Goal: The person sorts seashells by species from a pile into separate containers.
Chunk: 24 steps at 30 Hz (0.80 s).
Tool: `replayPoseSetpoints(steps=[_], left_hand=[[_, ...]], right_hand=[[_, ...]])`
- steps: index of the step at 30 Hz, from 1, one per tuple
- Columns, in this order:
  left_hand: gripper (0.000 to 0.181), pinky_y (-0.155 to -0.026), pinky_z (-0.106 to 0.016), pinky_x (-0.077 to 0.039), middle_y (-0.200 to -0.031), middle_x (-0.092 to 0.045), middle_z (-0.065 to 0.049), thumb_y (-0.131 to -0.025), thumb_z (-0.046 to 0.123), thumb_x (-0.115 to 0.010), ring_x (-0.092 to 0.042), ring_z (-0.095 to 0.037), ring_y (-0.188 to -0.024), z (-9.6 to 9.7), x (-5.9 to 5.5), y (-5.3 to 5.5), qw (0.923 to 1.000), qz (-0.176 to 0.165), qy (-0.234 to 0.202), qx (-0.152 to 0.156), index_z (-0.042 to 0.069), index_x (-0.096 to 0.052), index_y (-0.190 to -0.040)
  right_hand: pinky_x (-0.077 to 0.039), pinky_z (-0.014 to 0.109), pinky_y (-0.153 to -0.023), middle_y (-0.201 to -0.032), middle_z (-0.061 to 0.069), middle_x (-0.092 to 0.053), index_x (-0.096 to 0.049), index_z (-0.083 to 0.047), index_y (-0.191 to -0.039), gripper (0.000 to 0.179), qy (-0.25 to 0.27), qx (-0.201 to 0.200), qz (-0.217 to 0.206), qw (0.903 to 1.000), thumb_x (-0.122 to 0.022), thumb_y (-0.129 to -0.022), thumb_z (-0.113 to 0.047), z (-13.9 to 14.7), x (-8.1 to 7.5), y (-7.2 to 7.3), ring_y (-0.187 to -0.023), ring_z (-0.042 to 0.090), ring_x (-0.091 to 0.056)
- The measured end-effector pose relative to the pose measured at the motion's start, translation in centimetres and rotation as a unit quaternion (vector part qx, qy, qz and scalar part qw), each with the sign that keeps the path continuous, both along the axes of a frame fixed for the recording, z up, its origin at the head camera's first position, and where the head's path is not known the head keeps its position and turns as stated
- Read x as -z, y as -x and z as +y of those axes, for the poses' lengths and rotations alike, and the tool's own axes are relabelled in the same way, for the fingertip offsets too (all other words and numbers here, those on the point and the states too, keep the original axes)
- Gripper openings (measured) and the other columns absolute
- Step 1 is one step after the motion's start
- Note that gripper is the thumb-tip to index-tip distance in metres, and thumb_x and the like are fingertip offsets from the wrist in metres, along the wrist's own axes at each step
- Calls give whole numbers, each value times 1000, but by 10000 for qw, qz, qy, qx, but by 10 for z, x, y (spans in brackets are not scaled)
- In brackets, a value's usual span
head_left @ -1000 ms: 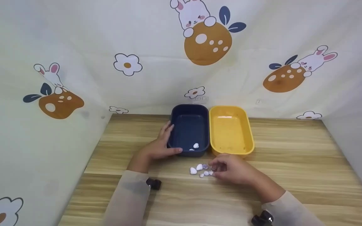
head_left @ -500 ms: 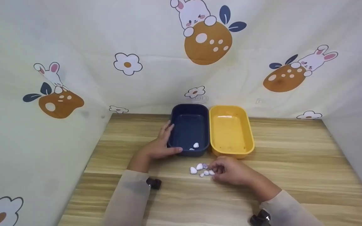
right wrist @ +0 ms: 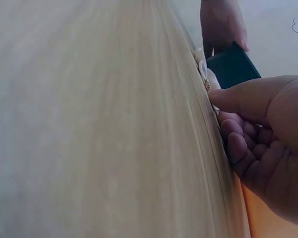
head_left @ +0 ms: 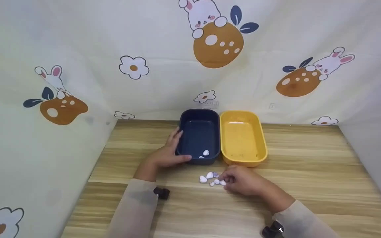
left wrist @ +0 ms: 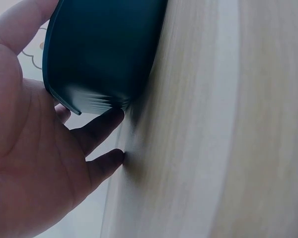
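- Navy tray (head_left: pixel 199 132): on the wooden table (head_left: pixel 309 172), left of the yellow one and touching it or nearly so. Contents: one white pebble (head_left: pixel 206 152) near the front right corner, and a sliver of a second (head_left: pixel 201 157), mostly hidden by the front wall.
- Yellow tray (head_left: pixel 241 138): a few small dark specks on its floor, a streak of glare toward the back.
- Loose pebbles (head_left: pixel 209 176): six visible, on the table in front of the trays; five whitish, one greyish-purple.
- Left hand (head_left: pixel 168 153): spread round the navy tray's front left corner, thumb on the front rim, fingers along the left side; resting there rather than clenched.
- Right hand (head_left: pixel 243 180): on the table before the yellow tray, fingers bent, thumb and forefinger tips at the rightmost pebble (head_left: pixel 223 182). Whether that pebble is pinched or merely touched cannot be told.
- Left wrist view only: ridges on the navy tray's outer surface; one fingertip against it, another down at the table.
- Right wrist view only: the right hand's remaining fingers folded toward the palm.
- Hard to make out: in the right wrist view the pebbles overlap in a narrow cluster, and the yellow tray is cut to an orange strip.
- Cut off: both sleeves (head_left: pixel 134 208), at the head view's lower edge.
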State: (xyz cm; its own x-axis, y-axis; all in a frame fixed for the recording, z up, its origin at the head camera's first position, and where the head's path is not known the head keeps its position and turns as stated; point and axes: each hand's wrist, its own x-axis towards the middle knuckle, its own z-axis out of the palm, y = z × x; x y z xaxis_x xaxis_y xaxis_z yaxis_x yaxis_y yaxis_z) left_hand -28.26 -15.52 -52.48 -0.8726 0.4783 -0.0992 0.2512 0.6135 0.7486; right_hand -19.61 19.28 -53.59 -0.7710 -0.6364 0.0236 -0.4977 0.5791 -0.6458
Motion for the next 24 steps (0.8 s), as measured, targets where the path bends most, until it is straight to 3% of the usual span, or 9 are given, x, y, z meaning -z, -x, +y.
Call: replayPoseSetpoints(steps=[17,24], left_hand=[[122,-130,-63,-29,-181,15,2,-89,66,-76,-16,-45,-165,0,0,1,10000,54,-17,47,20,-2,-174],[122,-130,-64,-28,-181,15,-2,-89,64,-77,-14,-46,-165,0,1,0,9999,86,-102,39,18,-3,-174]], right_hand=[[-57,26,-82,-100,0,-75,-83,-11,-109,21,-18,-13,88,10000,-77,-90,-2,-1,0,-1,-91,8,-64],[-59,33,-91,-106,-1,-77,-82,-13,-111,20,-112,-19,188,9998,-75,-94,-5,-1,-4,-2,-100,12,-68]])
